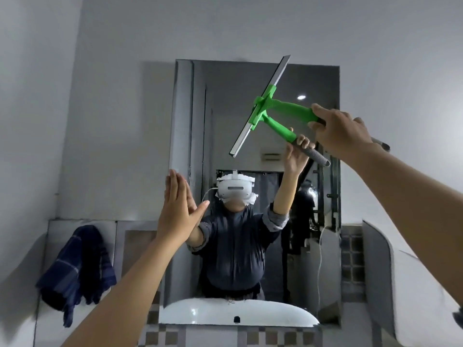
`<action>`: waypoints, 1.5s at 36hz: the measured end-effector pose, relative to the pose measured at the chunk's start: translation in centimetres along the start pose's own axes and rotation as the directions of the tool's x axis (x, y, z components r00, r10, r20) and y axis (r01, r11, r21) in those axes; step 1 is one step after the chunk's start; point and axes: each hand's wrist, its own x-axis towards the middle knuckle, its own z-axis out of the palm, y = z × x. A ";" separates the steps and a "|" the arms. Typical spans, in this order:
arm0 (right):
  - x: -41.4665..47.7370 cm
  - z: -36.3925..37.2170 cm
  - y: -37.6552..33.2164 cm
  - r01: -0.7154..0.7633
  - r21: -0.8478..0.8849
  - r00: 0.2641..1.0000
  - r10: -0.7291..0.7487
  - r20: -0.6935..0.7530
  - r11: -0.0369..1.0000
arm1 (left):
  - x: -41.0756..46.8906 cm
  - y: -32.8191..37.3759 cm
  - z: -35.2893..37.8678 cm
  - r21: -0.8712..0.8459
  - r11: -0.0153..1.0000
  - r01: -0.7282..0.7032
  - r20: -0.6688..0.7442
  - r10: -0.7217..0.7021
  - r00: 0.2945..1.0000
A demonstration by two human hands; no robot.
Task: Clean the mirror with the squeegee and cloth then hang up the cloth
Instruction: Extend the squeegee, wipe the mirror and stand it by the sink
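Right hand (343, 131) is up high at two o'clock, its grip clenched round the green handle of the squeegee (273, 101), grey handle end poking out behind the wrist. The blade runs on a slant, top tip crossing the upper edge of the mirror (250, 76) at about one o'clock, lower tip pointing down toward the middle of the glass. The blade looks pressed to the glass, meeting its own reflection along its length, though contact can't be confirmed from here.

Left hand (179, 209) sits at nine o'clock, flat and released, fingers straight up, palm against or just short of the mirror's left edge, touching its reflected twin. Nothing in that grip.

The cloth (75, 266), dark blue with pale checks, hangs bunched at eight o'clock on the wall ledge (82, 222), well apart from both hands and left of the mirror frame.

Room to move: the glass below the blade lies open down the centre, with the person's reflection filling it. At six o'clock the white basin (213, 311) curves along the mirror's bottom edge. Bare grey wall (250, 28) lies above the top edge, tiled ledge at either side below.
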 end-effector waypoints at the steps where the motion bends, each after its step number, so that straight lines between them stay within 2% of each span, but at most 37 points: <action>1: 0.0 0.0 0.0 -0.005 -0.002 1.000 0.005 0.000 1.000 | 0.0 0.1 -0.1 0.002 1.000 -0.005 -0.009 0.005 1.000; 5: -0.1 -0.4 0.1 -0.008 -0.030 1.000 0.008 -0.010 0.999 | 0.5 -1.5 0.8 0.141 0.990 -0.005 0.025 0.002 1.000; 10: 0.0 -0.6 0.0 -0.026 -0.042 1.000 0.025 -0.018 0.999 | 0.8 -2.0 1.3 0.166 0.986 -0.020 -0.001 0.021 1.000; 16: -0.5 -1.1 0.5 -0.115 -0.013 0.993 0.115 -0.012 0.993 | 0.7 -2.1 1.1 0.124 0.992 -0.029 -0.012 0.031 0.999; 21: -1.1 -1.1 1.1 -0.228 0.027 0.974 0.228 0.006 0.973 | -0.3 0.3 -0.6 -0.029 0.996 -0.084 -0.036 0.083 0.996; 30: -3.5 0.7 -0.1 -0.333 0.119 0.943 0.331 0.035 0.935 | 0.5 -1.2 0.4 0.172 0.985 -0.034 0.027 0.029 0.999; 47: -7.0 3.8 -5.2 -0.483 0.293 0.870 0.490 0.054 0.825 | 0.0 -0.3 -0.2 0.181 0.983 -0.028 0.010 0.027 1.000; 54: -8.1 5.6 -8.2 -0.528 0.388 0.832 0.551 0.059 0.756 | -0.4 0.3 -0.8 0.126 0.992 -0.027 -0.011 0.029 1.000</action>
